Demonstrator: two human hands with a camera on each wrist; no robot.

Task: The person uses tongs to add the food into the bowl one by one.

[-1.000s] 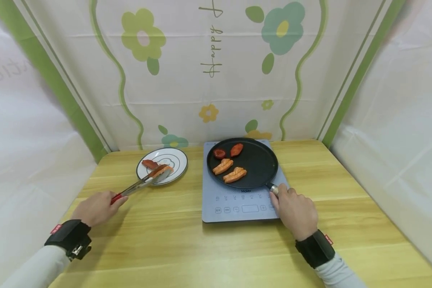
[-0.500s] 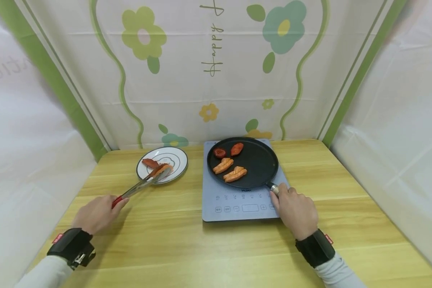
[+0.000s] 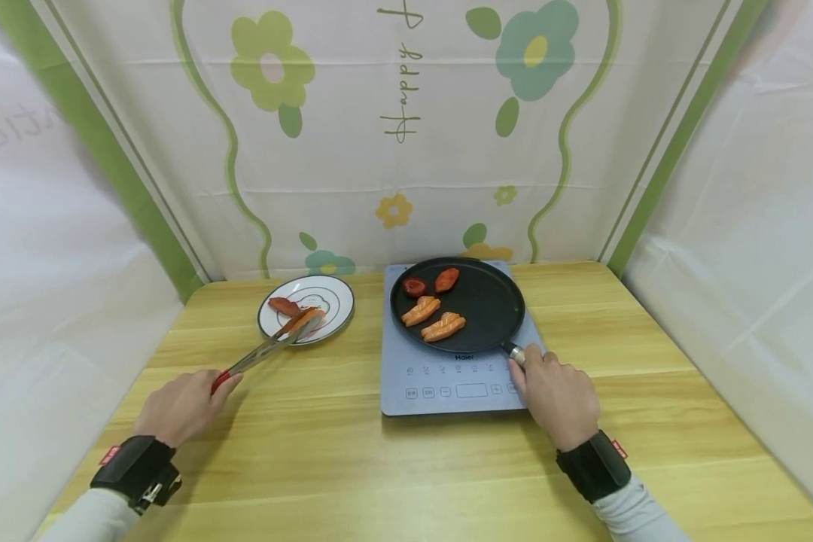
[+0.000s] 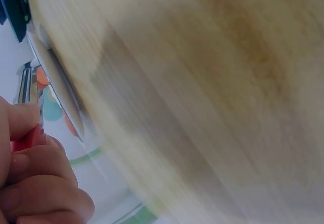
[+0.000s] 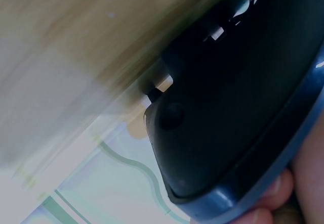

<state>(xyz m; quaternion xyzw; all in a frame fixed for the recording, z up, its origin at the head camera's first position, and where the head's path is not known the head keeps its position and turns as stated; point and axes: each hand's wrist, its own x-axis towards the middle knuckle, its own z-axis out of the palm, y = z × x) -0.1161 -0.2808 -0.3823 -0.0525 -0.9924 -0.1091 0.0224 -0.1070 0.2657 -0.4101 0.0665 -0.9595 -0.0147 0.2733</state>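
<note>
My left hand (image 3: 184, 406) grips the red handles of metal tongs (image 3: 260, 352). Between the tong tips, over the plate's near side, is an orange food piece (image 3: 309, 319); the tips partly cover it. Beside it on the round white plate (image 3: 342, 305) lies a darker red piece (image 3: 284, 306). With curled fingers my right hand (image 3: 558, 395) holds the handle of a black frying pan (image 3: 488, 309). In the pan's left half lie two orange salmon-like pieces (image 3: 443, 327) and two red pieces (image 3: 447, 279). In the left wrist view, fingers (image 4: 45, 193) curl round the red handle.
Under the pan sits a grey induction cooktop (image 3: 406, 376) with touch controls along its front. A wooden table (image 3: 298, 467) spans the space between flower-printed curtains (image 3: 352, 150) at the back and sides. The cooktop's dark underside (image 5: 228, 102) fills much of the right wrist view.
My left forearm has shifted slightly to the right and down, while the tongs stay on the plate with the orange piece. My right hand keeps its hold on the pan handle.
</note>
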